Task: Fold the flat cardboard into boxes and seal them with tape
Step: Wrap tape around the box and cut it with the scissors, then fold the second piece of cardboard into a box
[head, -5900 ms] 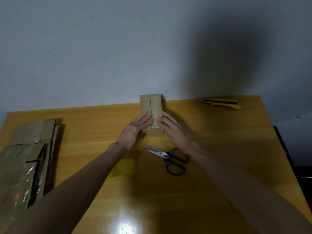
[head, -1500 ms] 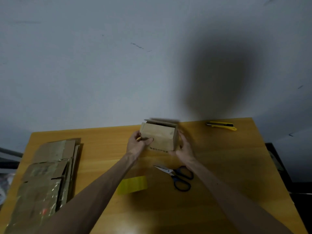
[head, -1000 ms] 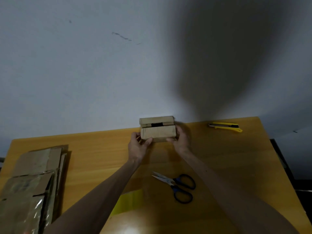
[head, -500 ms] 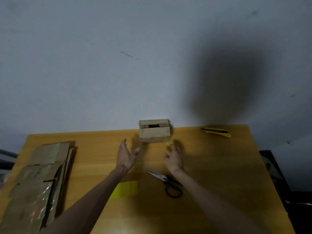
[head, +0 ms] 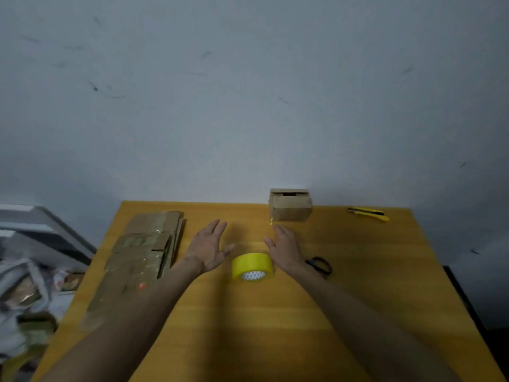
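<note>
A folded cardboard box (head: 290,205) stands alone at the far edge of the table against the wall, a dark gap showing at its top. A yellow roll of tape (head: 252,266) stands on its edge at mid-table. My left hand (head: 208,248) hovers just left of the roll, fingers spread and holding nothing. My right hand (head: 283,248) hovers just right of it, fingers straight, also holding nothing. A stack of flat cardboard sheets (head: 139,253) lies along the table's left side.
Black-handled scissors (head: 319,265) lie partly hidden behind my right wrist. A yellow utility knife (head: 368,213) rests at the far right of the wooden table (head: 371,285). Clutter and a grey frame (head: 30,260) sit off the table's left edge.
Both hands let go of the box, which stays at the far edge, and drew back toward me. My view swung left, and the tape roll now shows between my hands.
</note>
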